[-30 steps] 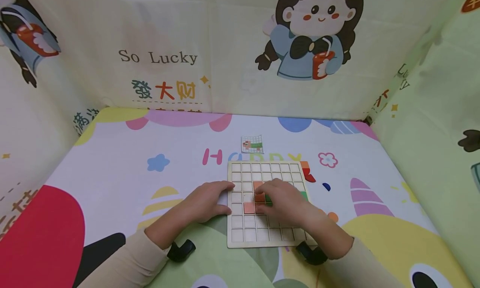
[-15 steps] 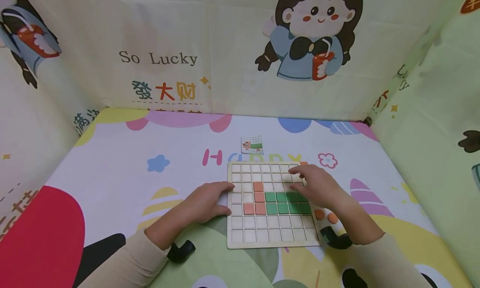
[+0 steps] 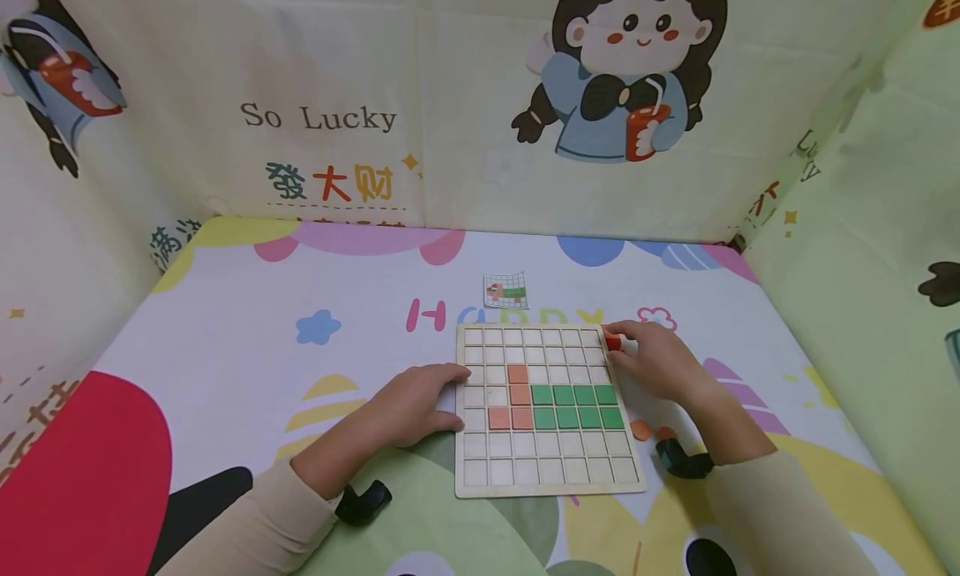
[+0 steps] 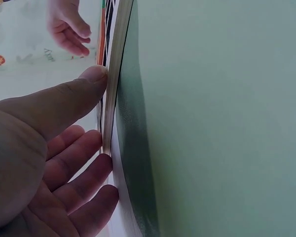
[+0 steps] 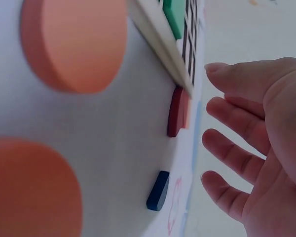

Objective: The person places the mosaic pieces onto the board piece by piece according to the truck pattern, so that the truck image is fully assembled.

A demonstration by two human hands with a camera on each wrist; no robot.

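Observation:
A square pale wooden grid board (image 3: 550, 471) lies flat on the table. Several green squares (image 3: 575, 395) fill two rows of its cells, beside several salmon-coloured squares (image 3: 519, 394). My left hand (image 3: 417, 405) rests at the board's left edge, its thumb (image 4: 92, 75) and fingertips against the wooden side. Past the board's upper right corner, my right hand (image 3: 658, 361) hovers with fingers spread and nothing between them. A red piece (image 3: 613, 343) shows just by its fingertips; in the right wrist view that red piece (image 5: 174, 112) lies against the board's corner.
Two orange round pieces (image 3: 640, 429) lie right of the board, partly hidden by my right arm. A small dark blue piece (image 5: 159, 191) lies near them in the right wrist view. Behind the board is a small card (image 3: 506, 290) printed with a coloured grid pattern.
My right hand has lifted off the coloured squares and moved up and right, past the board's upper right corner to the red piece. The left hand stays at the board's edge.

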